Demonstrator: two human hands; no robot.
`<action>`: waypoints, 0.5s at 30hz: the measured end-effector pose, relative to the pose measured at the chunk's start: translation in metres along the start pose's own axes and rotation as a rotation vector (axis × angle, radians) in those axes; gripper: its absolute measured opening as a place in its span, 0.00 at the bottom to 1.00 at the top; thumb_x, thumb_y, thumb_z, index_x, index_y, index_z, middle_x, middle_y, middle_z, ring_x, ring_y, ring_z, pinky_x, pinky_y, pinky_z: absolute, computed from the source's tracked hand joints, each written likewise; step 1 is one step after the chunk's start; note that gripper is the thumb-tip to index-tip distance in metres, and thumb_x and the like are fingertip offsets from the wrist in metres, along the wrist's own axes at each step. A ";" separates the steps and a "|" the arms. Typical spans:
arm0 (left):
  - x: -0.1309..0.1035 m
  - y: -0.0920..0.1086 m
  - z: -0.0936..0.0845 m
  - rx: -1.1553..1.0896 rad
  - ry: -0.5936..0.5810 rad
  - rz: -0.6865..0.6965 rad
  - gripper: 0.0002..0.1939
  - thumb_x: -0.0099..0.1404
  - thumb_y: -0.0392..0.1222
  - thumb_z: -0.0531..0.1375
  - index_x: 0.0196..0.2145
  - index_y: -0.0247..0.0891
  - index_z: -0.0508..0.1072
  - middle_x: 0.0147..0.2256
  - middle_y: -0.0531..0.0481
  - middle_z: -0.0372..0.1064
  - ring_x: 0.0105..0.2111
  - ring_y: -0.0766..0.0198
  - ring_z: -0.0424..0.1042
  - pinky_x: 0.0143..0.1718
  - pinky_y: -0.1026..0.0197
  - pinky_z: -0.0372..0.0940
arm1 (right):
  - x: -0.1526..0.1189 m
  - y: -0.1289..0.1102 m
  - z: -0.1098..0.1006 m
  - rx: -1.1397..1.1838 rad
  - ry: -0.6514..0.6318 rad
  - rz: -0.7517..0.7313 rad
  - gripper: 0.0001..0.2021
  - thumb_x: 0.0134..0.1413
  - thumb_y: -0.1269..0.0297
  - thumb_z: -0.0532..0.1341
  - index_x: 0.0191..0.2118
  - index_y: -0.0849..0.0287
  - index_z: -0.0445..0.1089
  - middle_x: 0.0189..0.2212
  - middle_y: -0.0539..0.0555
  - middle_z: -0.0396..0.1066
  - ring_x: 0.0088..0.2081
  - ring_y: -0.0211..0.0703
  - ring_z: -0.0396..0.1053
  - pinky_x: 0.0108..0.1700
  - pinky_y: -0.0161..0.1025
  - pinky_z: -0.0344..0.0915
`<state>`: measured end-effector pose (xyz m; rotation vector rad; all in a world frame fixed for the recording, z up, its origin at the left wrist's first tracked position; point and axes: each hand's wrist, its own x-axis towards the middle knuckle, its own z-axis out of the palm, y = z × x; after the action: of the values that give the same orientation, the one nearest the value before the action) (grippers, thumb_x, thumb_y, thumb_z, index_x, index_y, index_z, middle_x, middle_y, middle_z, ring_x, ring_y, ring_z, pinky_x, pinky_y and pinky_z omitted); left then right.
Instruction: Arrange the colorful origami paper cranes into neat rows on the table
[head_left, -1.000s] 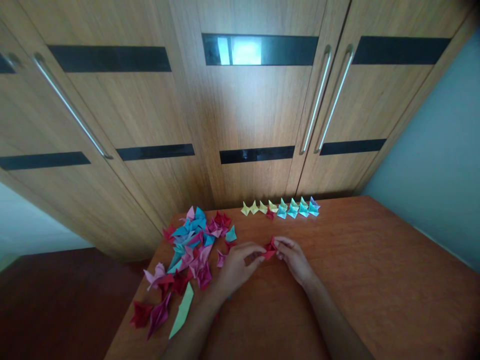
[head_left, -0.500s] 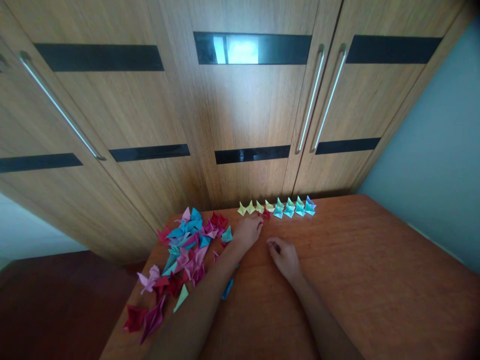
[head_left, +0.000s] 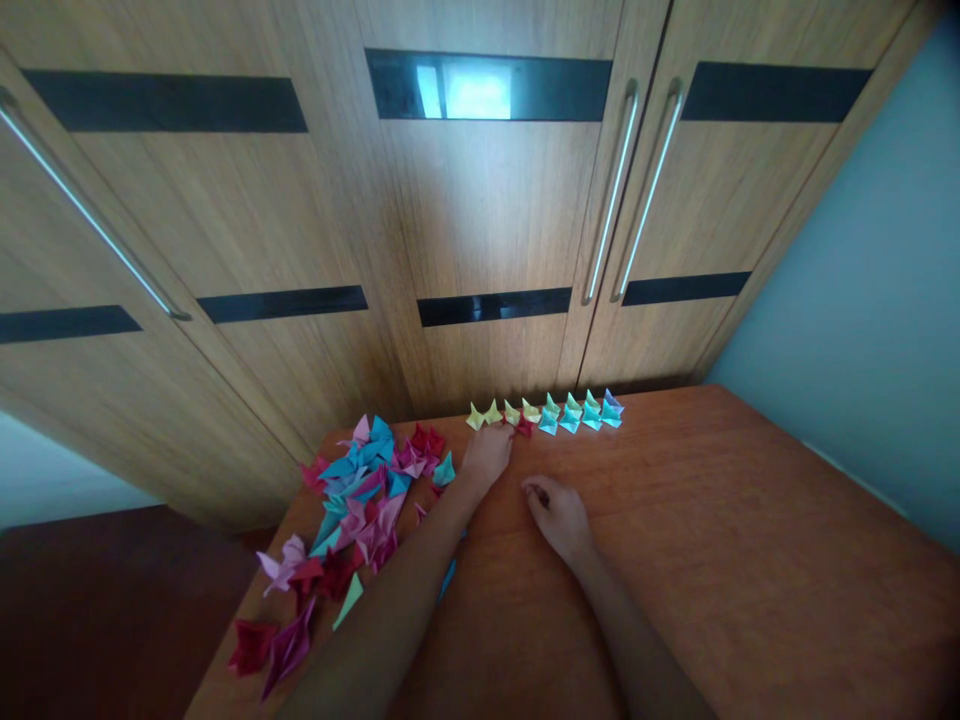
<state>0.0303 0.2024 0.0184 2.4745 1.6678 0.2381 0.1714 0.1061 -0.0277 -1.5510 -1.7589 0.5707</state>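
Observation:
My left hand (head_left: 489,453) reaches to the back of the table, fingers pinched on a small red origami figure (head_left: 509,424) that is mostly hidden by them. Just right of it stands another red origami figure (head_left: 525,428), in front of the yellow origami figures (head_left: 493,412). Farther right in the same rows are several turquoise origami figures (head_left: 570,421) and a lilac one (head_left: 613,402). My right hand (head_left: 559,513) rests nearer to me over the bare wood, its fingers curled closed with nothing visible in them.
A loose heap of pink, red, blue and green origami figures (head_left: 367,490) covers the table's left side, partly behind my left forearm. The brown table (head_left: 712,540) meets a wooden wardrobe (head_left: 495,220) at the back. A pale blue wall (head_left: 855,320) stands at the right.
My left hand has brought the red origami figure slightly farther back, up to the yellow row. The right hand stays nearly in place. The view has shifted a little.

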 end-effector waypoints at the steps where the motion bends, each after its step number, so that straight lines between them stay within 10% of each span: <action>1: 0.000 0.000 0.000 0.003 -0.005 -0.004 0.14 0.68 0.44 0.57 0.48 0.36 0.69 0.47 0.45 0.68 0.44 0.58 0.70 0.45 0.50 0.67 | 0.000 0.000 0.000 -0.005 -0.001 0.000 0.12 0.56 0.66 0.54 0.37 0.53 0.74 0.29 0.49 0.75 0.31 0.40 0.71 0.35 0.34 0.62; 15: -0.021 0.006 -0.026 -0.016 0.074 -0.031 0.10 0.68 0.38 0.52 0.43 0.40 0.71 0.43 0.44 0.72 0.45 0.58 0.71 0.45 0.59 0.63 | 0.000 0.001 -0.001 0.018 -0.001 -0.022 0.12 0.55 0.66 0.53 0.36 0.53 0.74 0.29 0.49 0.75 0.30 0.41 0.70 0.36 0.35 0.63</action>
<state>0.0218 0.1815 0.0444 2.4546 1.7245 0.3413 0.1727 0.1058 -0.0279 -1.5175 -1.7644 0.5748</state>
